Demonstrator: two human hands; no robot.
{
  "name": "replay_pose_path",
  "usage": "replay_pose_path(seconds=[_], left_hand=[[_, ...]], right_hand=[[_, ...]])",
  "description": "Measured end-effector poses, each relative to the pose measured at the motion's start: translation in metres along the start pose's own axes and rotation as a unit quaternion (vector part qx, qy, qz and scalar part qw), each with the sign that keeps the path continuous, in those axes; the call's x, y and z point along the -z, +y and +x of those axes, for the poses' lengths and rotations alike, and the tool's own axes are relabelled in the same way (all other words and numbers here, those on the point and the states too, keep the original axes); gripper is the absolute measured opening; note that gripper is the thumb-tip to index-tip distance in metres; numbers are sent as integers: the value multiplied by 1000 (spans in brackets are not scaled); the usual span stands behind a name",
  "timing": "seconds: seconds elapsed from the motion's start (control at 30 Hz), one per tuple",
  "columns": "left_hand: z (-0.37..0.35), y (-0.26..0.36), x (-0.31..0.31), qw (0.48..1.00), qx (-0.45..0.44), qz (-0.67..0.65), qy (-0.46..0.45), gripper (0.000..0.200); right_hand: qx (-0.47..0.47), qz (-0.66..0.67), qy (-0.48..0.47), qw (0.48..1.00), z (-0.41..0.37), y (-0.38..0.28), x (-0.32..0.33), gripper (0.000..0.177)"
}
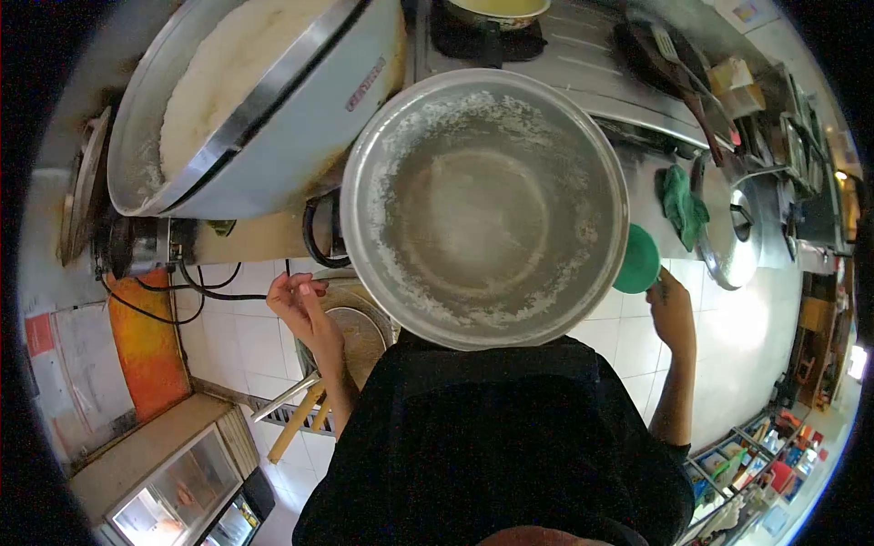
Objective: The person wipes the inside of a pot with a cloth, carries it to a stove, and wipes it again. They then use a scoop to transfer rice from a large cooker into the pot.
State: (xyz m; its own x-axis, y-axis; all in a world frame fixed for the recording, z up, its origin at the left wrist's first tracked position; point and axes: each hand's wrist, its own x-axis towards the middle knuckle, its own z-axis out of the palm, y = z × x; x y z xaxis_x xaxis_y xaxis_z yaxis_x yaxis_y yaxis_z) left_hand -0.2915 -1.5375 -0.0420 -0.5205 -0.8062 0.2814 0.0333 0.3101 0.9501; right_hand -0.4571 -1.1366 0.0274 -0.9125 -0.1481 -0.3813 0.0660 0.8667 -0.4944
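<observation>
A large metal pot (482,218) lies in front of my body, its inside streaked with white residue. To its left, my left hand (300,296) is raised with fingers partly curled and apart, holding nothing. On the other side, my right hand (671,305) grips the handle of a green scoop (639,259), whose cup is beside the pot's right rim. At the upper left stands a big tilted vessel (332,114) filled with white rice (223,77).
A stove (583,55) with a small pan (501,9) runs along the back. On the right counter are a green cloth (681,207) and a metal lid (731,232). Black cables (228,296) hang at the left, above a round strainer (355,341).
</observation>
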Motion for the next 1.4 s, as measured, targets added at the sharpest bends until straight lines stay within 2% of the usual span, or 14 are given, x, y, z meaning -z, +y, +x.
replay_pose_path(seconds=[0.07, 0.13, 0.27, 0.37, 0.4, 0.43, 0.53, 0.57, 0.63, 0.73, 0.83, 1.17, 1.23, 1.4], left_hand=[[6, -6, 10, 1000, 4, -19, 12, 25], [14, -7, 19, 999, -3, -33, 37, 25], [41, -1, 28, 996, -66, -8, 57, 29], [63, 8, 28, 983, -145, -52, 105, 26], [68, 10, 29, 979, -156, -62, 115, 26], [73, 10, 27, 969, -187, -93, 132, 26], [81, 9, 35, 946, -241, -122, 177, 27], [80, 8, 41, 941, -239, -112, 210, 27], [71, -2, 55, 933, -238, -100, 250, 26], [43, -23, 83, 939, -134, -56, 312, 23], [16, -40, 114, 941, 4, 19, 337, 21], [-6, -56, 137, 921, 54, 60, 382, 29], [-8, -62, 140, 929, 48, 64, 360, 28], [-4, -56, 135, 934, 50, 58, 349, 28]], right_hand=[[19, -108, 57, 992, 10, 26, 8, 30], [35, -159, 245, 956, 20, 4, 37, 32], [307, -75, 363, 877, 24, -146, 83, 36], [474, -165, 389, 772, 37, -308, 66, 36], [494, -214, 360, 761, 43, -358, 54, 33], [582, -216, 336, 708, 65, -400, 41, 28], [596, -369, 300, 647, 139, -525, -27, 30], [583, -376, 260, 671, 154, -554, -51, 24], [591, -509, 228, 583, 184, -590, -97, 20], [652, -507, 159, 541, 177, -592, -110, 19], [648, -519, 105, 547, 177, -566, -113, 15], [661, -532, 59, 526, 137, -553, -102, 16], [668, -544, 20, 508, 132, -546, -97, 26], [631, -555, -58, 539, 116, -527, -85, 25]])
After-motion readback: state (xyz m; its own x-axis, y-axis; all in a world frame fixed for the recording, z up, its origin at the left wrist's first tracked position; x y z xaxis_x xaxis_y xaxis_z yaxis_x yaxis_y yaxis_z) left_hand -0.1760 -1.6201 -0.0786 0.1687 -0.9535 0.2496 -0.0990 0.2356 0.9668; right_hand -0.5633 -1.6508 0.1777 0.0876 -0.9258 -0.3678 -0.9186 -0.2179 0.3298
